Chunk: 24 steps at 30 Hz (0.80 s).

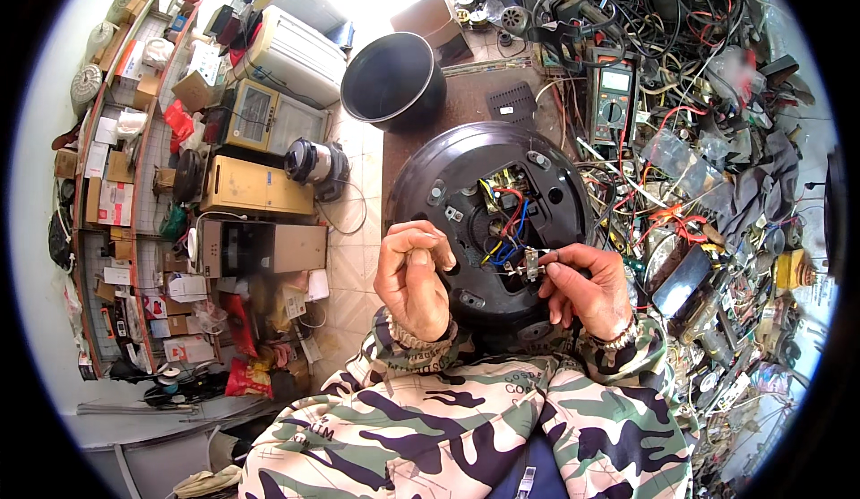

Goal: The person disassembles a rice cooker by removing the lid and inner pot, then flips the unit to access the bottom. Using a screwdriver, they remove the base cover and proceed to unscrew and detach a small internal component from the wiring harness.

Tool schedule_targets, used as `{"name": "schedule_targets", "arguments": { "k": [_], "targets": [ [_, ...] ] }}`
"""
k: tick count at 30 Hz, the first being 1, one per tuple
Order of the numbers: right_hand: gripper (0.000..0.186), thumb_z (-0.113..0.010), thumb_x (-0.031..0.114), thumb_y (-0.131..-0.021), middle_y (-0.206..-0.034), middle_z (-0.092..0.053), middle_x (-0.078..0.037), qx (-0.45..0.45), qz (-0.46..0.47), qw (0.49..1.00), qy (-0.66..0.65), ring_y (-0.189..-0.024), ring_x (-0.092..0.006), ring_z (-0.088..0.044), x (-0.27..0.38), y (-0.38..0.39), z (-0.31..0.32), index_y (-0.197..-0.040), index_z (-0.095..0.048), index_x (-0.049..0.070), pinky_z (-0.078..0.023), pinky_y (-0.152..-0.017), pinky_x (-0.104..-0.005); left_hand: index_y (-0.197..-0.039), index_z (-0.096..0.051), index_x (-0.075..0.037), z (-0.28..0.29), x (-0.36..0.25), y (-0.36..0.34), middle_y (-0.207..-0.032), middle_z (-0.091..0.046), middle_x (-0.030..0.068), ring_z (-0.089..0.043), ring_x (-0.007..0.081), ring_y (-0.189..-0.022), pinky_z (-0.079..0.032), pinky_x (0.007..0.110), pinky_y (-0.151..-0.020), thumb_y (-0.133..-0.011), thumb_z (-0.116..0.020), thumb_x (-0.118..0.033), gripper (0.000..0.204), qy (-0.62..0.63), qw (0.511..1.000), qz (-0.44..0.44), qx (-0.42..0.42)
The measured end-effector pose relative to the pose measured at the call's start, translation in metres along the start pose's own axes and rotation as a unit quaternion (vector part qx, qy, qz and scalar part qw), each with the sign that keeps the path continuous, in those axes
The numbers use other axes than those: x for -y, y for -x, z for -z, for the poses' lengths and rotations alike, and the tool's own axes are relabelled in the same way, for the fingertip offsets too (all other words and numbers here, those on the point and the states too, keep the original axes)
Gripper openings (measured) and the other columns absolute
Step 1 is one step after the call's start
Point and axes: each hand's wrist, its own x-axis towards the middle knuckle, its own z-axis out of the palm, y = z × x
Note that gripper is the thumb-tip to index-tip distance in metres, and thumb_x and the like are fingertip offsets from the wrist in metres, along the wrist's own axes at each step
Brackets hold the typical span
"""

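A round black rice cooker body (421, 163) lies bottom-up in front of me, with an opening in its underside. Red, blue and yellow wires (509, 221) come out of that opening. My right hand (589, 289) pinches a small pale metal-and-clear part (532, 264) between thumb and forefinger, at the ends of some of the wires. Over the near left rim is my left hand (415, 277), its fingers curled and the thumb close to the forefinger. Whatever may be between those fingertips is too small to make out.
Beyond the cooker body stand a black inner pot (391, 78) and a flat dark slotted plate (511, 105). A multimeter (614, 96) lies at the back right, beside heaped cables, tools and parts. Shelves (134, 185) with boxes and appliances line the left side.
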Motion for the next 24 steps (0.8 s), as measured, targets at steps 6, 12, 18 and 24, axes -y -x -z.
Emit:
{"name": "schedule_targets", "arguments": {
  "k": [6,12,18,24],
  "targets": [
    [0.021,-0.061,0.009,-0.105,-0.081,-0.072,-0.011,-0.006,0.0,1.0,0.013,-0.052,-0.0124,-0.065,0.001,0.001,-0.001,-0.117,-0.071,-0.006,-0.046,-0.041,-0.0231,-0.107,-0.058,0.005,0.004,-0.002,0.004,-0.111,-0.06,0.0192,-0.055,0.0148,-0.072,-0.048,0.029,-0.064,-0.105,-0.044,0.001,0.015,-0.013,1.0,-0.001,0.003],
    [0.021,-0.061,0.009,-0.105,-0.08,-0.072,-0.012,-0.027,0.008,1.0,0.008,-0.051,-0.0135,-0.065,-0.004,0.003,-0.003,-0.115,-0.071,-0.006,-0.046,-0.04,-0.0242,-0.106,-0.058,0.005,0.008,-0.01,0.002,-0.113,-0.06,0.0183,-0.056,0.0159,-0.08,-0.05,0.031,-0.074,-0.104,-0.044,0.001,0.015,-0.033,0.999,-0.001,-0.007],
    [0.021,-0.061,0.01,-0.105,-0.079,-0.072,-0.013,-0.044,0.024,0.999,0.016,-0.049,-0.0142,-0.064,-0.004,0.0,-0.002,-0.114,-0.071,-0.007,-0.045,-0.039,-0.0247,-0.106,-0.069,-0.001,0.03,-0.008,-0.034,-0.127,-0.064,0.0193,-0.064,0.0295,-0.113,-0.05,0.038,-0.102,-0.091,-0.063,0.005,0.018,-0.299,0.95,-0.06,0.061],
    [0.022,-0.061,0.01,-0.105,-0.079,-0.071,-0.012,-0.047,0.023,0.999,0.015,-0.049,-0.0138,-0.063,0.003,-0.004,-0.004,-0.114,-0.071,-0.007,-0.045,-0.039,-0.0246,-0.109,-0.075,-0.006,0.023,-0.023,-0.056,-0.15,-0.053,0.0227,-0.049,0.0447,-0.138,-0.041,0.056,-0.114,-0.086,-0.079,-0.023,0.029,-0.53,0.795,-0.118,0.27]
  ]
}}
